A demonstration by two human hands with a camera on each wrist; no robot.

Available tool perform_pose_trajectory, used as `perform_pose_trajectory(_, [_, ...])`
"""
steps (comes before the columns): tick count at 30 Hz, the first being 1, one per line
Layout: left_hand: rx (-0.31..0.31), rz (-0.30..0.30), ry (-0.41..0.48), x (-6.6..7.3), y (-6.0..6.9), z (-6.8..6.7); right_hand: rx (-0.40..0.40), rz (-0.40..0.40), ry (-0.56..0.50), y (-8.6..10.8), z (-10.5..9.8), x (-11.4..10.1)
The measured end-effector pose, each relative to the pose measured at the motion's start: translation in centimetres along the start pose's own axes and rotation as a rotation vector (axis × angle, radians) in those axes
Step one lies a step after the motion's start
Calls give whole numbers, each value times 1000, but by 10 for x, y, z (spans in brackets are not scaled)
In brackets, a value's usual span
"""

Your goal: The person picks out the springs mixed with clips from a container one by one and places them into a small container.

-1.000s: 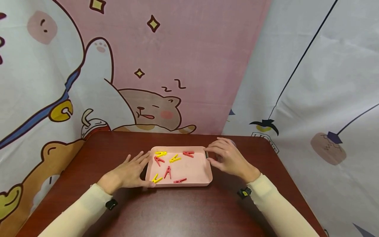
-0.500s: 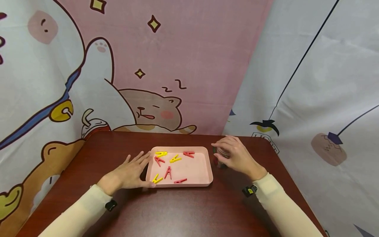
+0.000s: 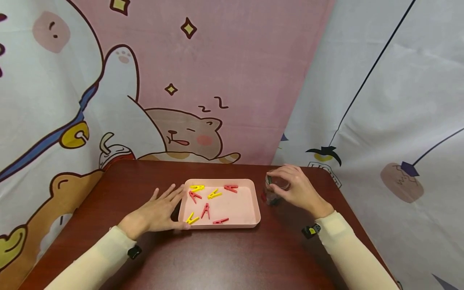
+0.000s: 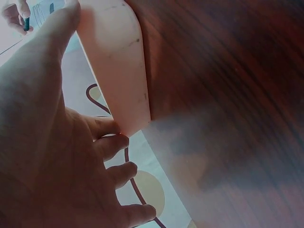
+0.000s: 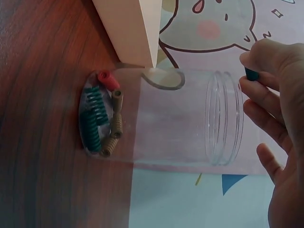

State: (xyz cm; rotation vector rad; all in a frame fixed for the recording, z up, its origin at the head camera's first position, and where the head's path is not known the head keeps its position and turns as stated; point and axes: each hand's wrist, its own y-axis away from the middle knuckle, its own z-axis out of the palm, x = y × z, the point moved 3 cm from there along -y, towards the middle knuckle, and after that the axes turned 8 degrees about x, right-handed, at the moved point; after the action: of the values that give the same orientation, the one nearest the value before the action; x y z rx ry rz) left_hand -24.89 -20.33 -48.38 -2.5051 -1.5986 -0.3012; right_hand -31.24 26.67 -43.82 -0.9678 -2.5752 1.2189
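Observation:
My right hand (image 3: 299, 191) pinches a small dark green coil spring (image 5: 251, 74) between thumb and fingers, at the mouth of a clear jar (image 5: 175, 118). The jar stands upright on the table, right of a pink tray (image 3: 237, 209). At its bottom lie a red spring (image 5: 108, 80), green springs (image 5: 90, 130) and brown springs (image 5: 116, 124). My left hand (image 3: 154, 211) rests against the tray's left side, fingers spread and thumb at the near left corner. Several yellow clothespins (image 3: 214, 194) and red clothespins (image 3: 206, 210) lie scattered in the tray.
The dark wooden table (image 3: 224, 257) reaches to a cartoon-printed cloth (image 3: 246, 100) hanging behind it. Each wrist bears a small black device, such as the right wrist camera (image 3: 311, 231). The jar stands close beside the tray's right wall.
My right hand has carried the spring from the tray's right edge rightward to the jar's mouth, leaving the jar more visible. The left hand and tray have hardly moved.

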Motion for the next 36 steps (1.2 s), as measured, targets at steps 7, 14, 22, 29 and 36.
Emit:
perform_pose_trajectory(7, [1, 0, 2, 1, 1, -1, -24, 47, 0, 0, -4, 7])
perform_pose_trajectory(14, [-3, -5, 8, 1, 1, 0, -34, 95, 29, -1, -9, 13])
perform_pose_trajectory(22, [2, -1, 6, -1, 0, 0, -106, 171, 49, -3, -15, 23])
perform_pose_trajectory(29, [9, 4, 7, 1, 1, -1, -157, 258, 52, -5, -19, 27])
perform_pose_trajectory(36, [8, 1, 1, 1, 1, 0, -200, 337, 36, -3, -18, 28])
